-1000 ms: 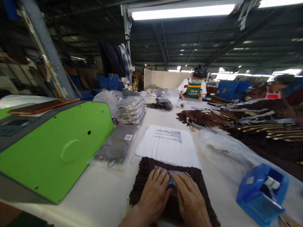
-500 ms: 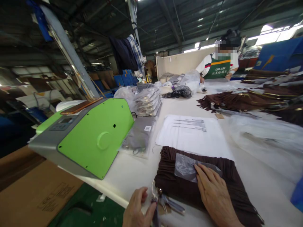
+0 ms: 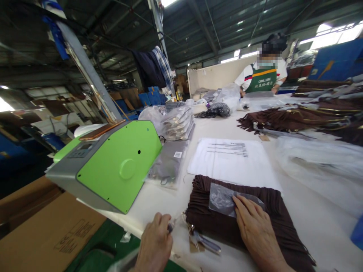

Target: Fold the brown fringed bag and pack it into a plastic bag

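Lying folded on the white counter (image 3: pixel 159 206), the brown fringed cloth (image 3: pixel 227 219) is sitting near the front edge, a small clear bag (image 3: pixel 219 198) resting on top. The right hand (image 3: pixel 256 230) is pressing flat on bag and cloth, its grip spread. The left hand (image 3: pixel 154 243) is curling its grip around something small at the counter's edge; what it is pinching, I cannot tell. A green machine (image 3: pixel 113 166) is standing just to the left, a printed sheet (image 3: pixel 232 162) lying beyond.

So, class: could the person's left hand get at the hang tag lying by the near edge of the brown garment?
Probably yes: the left hand sits beside the hang tag, with only bare table between.
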### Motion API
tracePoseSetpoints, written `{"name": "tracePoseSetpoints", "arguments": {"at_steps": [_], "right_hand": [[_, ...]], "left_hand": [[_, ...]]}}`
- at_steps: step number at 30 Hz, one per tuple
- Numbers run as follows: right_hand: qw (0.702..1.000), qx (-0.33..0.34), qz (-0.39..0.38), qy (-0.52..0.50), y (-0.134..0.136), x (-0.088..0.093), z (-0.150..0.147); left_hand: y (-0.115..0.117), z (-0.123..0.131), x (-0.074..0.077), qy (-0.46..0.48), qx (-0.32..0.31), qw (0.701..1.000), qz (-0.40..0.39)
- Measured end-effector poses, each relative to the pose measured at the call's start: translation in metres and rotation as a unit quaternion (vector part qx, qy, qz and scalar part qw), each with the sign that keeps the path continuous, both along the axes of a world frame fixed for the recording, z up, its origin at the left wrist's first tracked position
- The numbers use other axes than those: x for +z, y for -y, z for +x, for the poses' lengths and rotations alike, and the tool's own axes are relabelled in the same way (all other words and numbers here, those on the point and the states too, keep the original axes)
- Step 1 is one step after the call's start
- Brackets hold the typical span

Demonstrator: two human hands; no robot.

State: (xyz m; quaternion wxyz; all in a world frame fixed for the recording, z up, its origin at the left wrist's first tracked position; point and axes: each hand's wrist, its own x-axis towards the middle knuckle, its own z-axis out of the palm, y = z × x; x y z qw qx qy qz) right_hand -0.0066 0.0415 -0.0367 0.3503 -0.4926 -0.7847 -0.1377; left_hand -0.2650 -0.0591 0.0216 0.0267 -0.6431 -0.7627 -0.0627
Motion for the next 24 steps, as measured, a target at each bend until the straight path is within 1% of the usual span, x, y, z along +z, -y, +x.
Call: {"name": "tracePoseSetpoints", "arguments": {"at_steps": [1, 3, 5, 7, 9, 11, 12, 14, 16, 17, 19, 20, 21, 22, 24], "right_hand": [[1.000, 0.001, -0.001, -0.001, 0.000, -0.001, 0.000], [1.000, 0.002, 0.003, 0.001, 0.000, -0.001, 0.001], [1.000, 0.002, 0.002, 0.001, 0.000, -0.001, 0.000], [1.000, 0.004, -0.011, -0.010, 0.002, -0.001, -0.001], [0.999, 0.007, -0.026, -0.037, 0.003, 0.000, -0.003], [0.997, 0.008, -0.021, -0.074, 0.004, 0.001, -0.004], [0.995, 0.006, -0.011, -0.094, 0.004, 0.002, -0.005], [0.990, 0.003, 0.006, -0.139, 0.004, 0.002, -0.006], [0.982, 0.003, 0.005, -0.187, 0.003, 0.003, -0.005], [0.978, 0.005, -0.001, -0.207, 0.003, 0.003, -0.005], [0.972, 0.012, -0.013, -0.234, 0.003, 0.005, -0.003], [0.971, 0.017, -0.012, -0.237, 0.004, 0.007, -0.002], [0.972, 0.023, -0.005, -0.232, 0.006, 0.010, 0.000], [0.975, 0.026, 0.009, -0.222, 0.008, 0.013, 0.001], [0.982, 0.039, 0.046, -0.178, 0.016, 0.021, 0.004]], "left_hand": [[-0.004, -0.002, 0.009, -0.066, -0.045, 0.997, 0.018], [-0.014, -0.001, 0.028, -0.175, -0.123, 0.975, 0.069], [-0.027, 0.009, 0.044, -0.243, -0.182, 0.945, 0.125], [-0.042, 0.024, 0.054, -0.288, -0.255, 0.903, 0.190], [-0.058, 0.039, 0.055, -0.308, -0.356, 0.849, 0.238], [-0.072, 0.051, 0.050, -0.303, -0.456, 0.802, 0.239], [-0.079, 0.054, 0.045, -0.292, -0.498, 0.787, 0.219], [-0.091, 0.058, 0.035, -0.256, -0.558, 0.769, 0.175], [-0.099, 0.058, 0.029, -0.216, -0.597, 0.761, 0.134], [-0.102, 0.057, 0.029, -0.201, -0.609, 0.759, 0.115], [-0.103, 0.053, 0.034, -0.178, -0.618, 0.760, 0.093], [-0.102, 0.049, 0.038, -0.164, -0.614, 0.766, 0.095], [-0.099, 0.045, 0.043, -0.144, -0.600, 0.780, 0.108], [-0.095, 0.039, 0.048, -0.117, -0.576, 0.799, 0.126], [-0.082, 0.027, 0.053, -0.045, -0.501, 0.849, 0.163]]}}
